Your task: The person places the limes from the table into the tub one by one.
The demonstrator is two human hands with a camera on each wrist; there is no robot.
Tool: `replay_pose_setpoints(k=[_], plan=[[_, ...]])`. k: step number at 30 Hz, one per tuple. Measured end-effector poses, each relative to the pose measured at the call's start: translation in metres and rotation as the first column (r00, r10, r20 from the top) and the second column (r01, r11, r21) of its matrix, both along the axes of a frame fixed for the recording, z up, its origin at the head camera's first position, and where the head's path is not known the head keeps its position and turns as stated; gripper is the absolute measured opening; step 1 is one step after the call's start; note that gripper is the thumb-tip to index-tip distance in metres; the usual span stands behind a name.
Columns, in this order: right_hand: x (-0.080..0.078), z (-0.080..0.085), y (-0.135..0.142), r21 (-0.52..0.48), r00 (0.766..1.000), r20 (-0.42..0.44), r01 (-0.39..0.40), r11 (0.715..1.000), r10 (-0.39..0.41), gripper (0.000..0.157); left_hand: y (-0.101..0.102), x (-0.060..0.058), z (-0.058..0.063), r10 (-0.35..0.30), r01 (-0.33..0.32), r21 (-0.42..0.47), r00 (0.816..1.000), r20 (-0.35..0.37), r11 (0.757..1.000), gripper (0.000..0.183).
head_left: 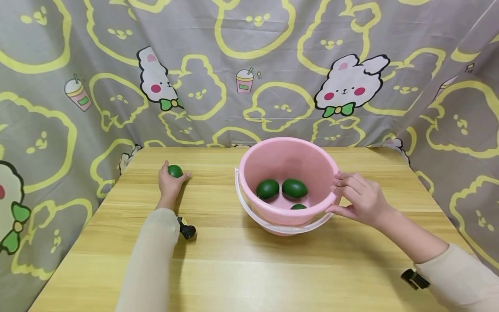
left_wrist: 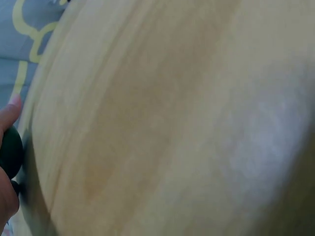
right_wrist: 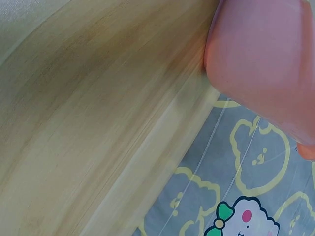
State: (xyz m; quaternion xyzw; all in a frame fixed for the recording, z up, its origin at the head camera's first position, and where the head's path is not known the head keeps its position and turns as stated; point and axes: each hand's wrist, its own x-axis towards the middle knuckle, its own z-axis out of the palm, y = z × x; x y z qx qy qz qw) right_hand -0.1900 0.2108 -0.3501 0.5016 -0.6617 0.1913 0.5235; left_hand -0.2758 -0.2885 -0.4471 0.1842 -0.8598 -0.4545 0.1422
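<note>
At the left of the table, my left hand [head_left: 170,184] holds a dark green avocado [head_left: 175,171], thumb on one side and fingers on the other. The left wrist view catches part of this avocado [left_wrist: 11,152] and the fingers at its left edge. A pink bucket [head_left: 288,145] stands upright right of centre. My right hand [head_left: 362,197] grips its right rim, thumb outside and below the edge. Inside the bucket lie an avocado [head_left: 267,189] at the left, another avocado [head_left: 294,189] beside it, and a third avocado [head_left: 298,207], partly hidden by the near wall.
A white handle [head_left: 288,229] hangs down over the bucket's near side. The wooden table [head_left: 218,277] ends at the back against a grey patterned curtain [head_left: 269,104], which also runs along both sides. Each wrist carries a small black camera mount.
</note>
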Motion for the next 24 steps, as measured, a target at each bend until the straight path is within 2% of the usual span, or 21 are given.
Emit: replay_pose_setpoints(k=[6, 14, 24], plan=[[-0.001, 0.0, -0.002, -0.011, 1.0, -0.001, -0.011, 1.0, 0.011, 0.057, -0.004, -0.005, -0.001, 0.035, -0.034, -0.021, 0.999, 0.013, 0.999, 0.087], [0.001, 0.002, -0.003, -0.006, 1.0, 0.006, -0.016, 1.0, 0.016, 0.056, -0.002, -0.006, 0.003, 0.08, -0.083, 0.142, 0.996, 0.027, 0.986, 0.081], [0.002, 0.004, -0.003, -0.009, 1.0, 0.002, -0.022, 1.0, 0.022, 0.056, 0.002, -0.006, 0.01, 0.01, -0.012, 0.147, 1.0, 0.013, 0.989, 0.079]])
